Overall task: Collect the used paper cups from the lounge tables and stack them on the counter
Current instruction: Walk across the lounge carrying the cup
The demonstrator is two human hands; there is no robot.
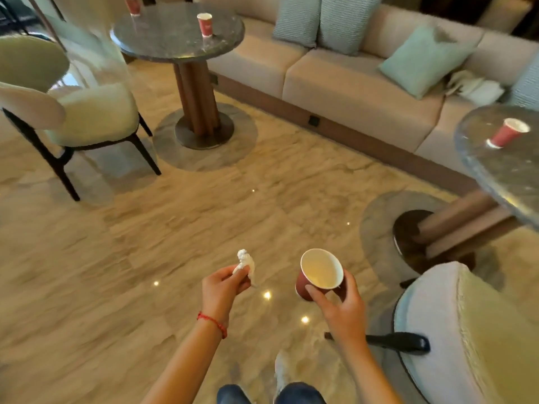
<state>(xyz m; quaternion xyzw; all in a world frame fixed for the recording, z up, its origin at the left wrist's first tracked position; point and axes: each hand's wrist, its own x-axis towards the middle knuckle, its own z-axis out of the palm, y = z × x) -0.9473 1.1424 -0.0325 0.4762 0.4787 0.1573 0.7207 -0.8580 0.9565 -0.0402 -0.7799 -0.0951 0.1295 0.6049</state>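
Right hand (339, 301) grips cup (319, 274), mouth up. Left hand (224, 284) pinches tissue (246, 262). Nearest table cup (509, 132) far right of right hand, tilted.

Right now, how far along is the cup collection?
Early. One red paper cup is gripped in the right hand; the left hand pinches a crumpled tissue. Two cups stand on the far round table, another cup on the near table. No counter or stack shows.

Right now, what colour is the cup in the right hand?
Red outside, white inside; cup, right hand, head view.
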